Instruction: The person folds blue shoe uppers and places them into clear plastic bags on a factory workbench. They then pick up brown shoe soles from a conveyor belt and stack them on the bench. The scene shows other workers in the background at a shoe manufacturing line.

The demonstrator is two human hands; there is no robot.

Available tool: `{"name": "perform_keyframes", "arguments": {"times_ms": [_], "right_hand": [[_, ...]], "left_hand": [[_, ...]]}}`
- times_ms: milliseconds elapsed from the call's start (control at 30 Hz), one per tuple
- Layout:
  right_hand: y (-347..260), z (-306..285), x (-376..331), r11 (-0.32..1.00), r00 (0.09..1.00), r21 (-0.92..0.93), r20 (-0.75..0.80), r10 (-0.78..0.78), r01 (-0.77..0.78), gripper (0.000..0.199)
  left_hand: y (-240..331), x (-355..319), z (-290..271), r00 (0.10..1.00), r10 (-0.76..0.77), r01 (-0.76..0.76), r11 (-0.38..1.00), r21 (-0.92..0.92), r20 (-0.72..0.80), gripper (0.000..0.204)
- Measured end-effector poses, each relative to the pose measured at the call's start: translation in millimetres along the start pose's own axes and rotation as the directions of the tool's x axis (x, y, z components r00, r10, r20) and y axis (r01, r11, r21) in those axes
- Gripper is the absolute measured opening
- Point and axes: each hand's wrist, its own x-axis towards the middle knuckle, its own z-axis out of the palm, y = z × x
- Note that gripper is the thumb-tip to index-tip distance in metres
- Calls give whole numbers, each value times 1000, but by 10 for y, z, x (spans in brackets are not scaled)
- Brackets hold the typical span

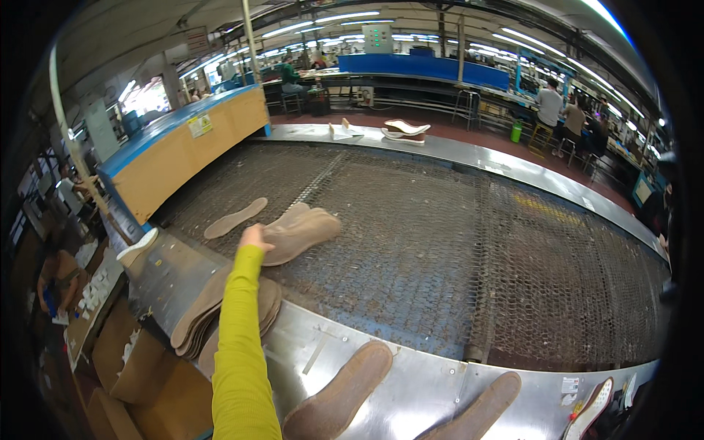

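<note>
My left hand (254,238), in a yellow-green sleeve, reaches over a wire-mesh conveyor belt (396,249). Its fingers are closed on the near end of a brown insole (308,233); another brown edge shows behind that one, so there may be two together. Just beyond the hand, a single narrow insole (236,218) lies flat on the mesh. Beside my forearm, a stack of brown insoles (196,315) rests on the metal edge, partly hidden by the sleeve. Of my right hand nothing shows.
Nearer me, a brown insole (341,396) and another insole (480,407) lie on the metal ledge (425,381). White soles (405,130) sit on the far rail. A tan-sided cover (191,150) spans the belt's left end. Cardboard boxes (172,389) stand lower left. People work farther off.
</note>
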Motion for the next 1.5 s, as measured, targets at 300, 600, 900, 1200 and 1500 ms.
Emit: {"name": "perform_keyframes", "arguments": {"times_ms": [300,600,900,1200,1500], "right_hand": [[-58,59,34,999,999,-20,19,45,-45,28],[189,170,-143,1000,1000,21,-2,8,-8,34],[214,243,-190,996,993,88,-118,26,-16,33],[155,179,-163,960,994,267,-49,98,-81,34],[-896,254,-157,926,925,364,306,-224,104,98]], "left_hand": [[-436,471,300,893,-332,313,943,111,303,81],[772,-562,-205,883,444,-467,864,189,154,64],[1007,-2485,-1093,800,599,-500,693,-520,30,54],[417,-4105,-672,940,292,-68,672,-738,179,48],[1085,-4831,-557,885,408,-464,805,-370,-223,39]]}}
